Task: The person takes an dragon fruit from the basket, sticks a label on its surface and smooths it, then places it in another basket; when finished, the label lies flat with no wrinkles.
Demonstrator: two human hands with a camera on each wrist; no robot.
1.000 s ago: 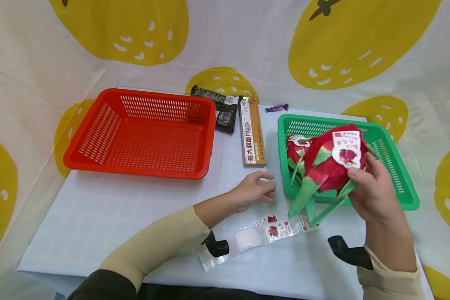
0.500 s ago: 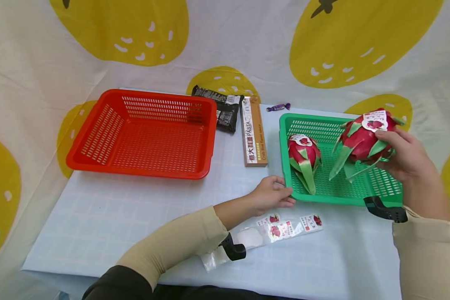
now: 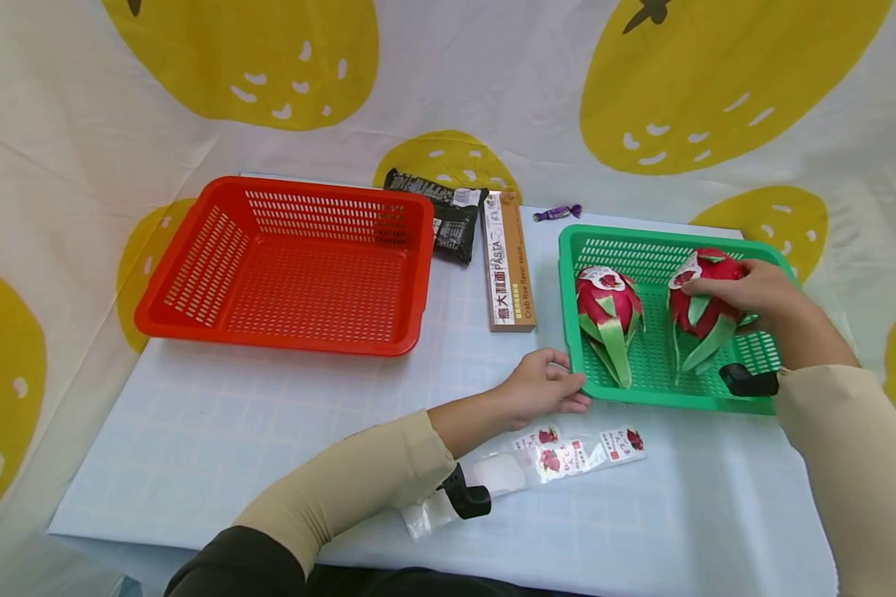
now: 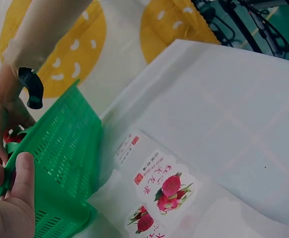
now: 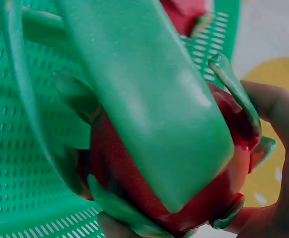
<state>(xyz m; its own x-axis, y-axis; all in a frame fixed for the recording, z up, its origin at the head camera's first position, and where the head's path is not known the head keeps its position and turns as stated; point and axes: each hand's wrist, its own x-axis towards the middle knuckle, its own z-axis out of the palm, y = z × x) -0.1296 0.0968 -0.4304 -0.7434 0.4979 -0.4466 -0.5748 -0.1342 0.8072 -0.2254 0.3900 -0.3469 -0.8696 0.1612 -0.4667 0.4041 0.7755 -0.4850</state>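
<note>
A labelled dragon fruit (image 3: 705, 290) with green leaves is gripped by my right hand (image 3: 765, 294), low over the right side of the green basket (image 3: 675, 398). In the right wrist view fingers and thumb curl round the red fruit (image 5: 184, 198); whether it touches the basket floor I cannot tell. A second dragon fruit (image 3: 610, 308), labelled too, lies in the basket's left side. My left hand (image 3: 541, 388) pinches the basket's near left corner; in the left wrist view the thumb (image 4: 24, 181) presses the outer wall below the rim.
A strip of dragon fruit stickers (image 3: 560, 458) lies before the basket. To the left stands a red basket (image 3: 321, 340). Between them are a black packet (image 3: 454, 232), a pasta box (image 3: 508, 265) and a purple-wrapped candy (image 3: 557, 213). Patterned cloth hangs behind.
My right hand has carried the dragon fruit right, then down and back into the green basket. The left hand has moved right and taken hold of the basket's corner.
</note>
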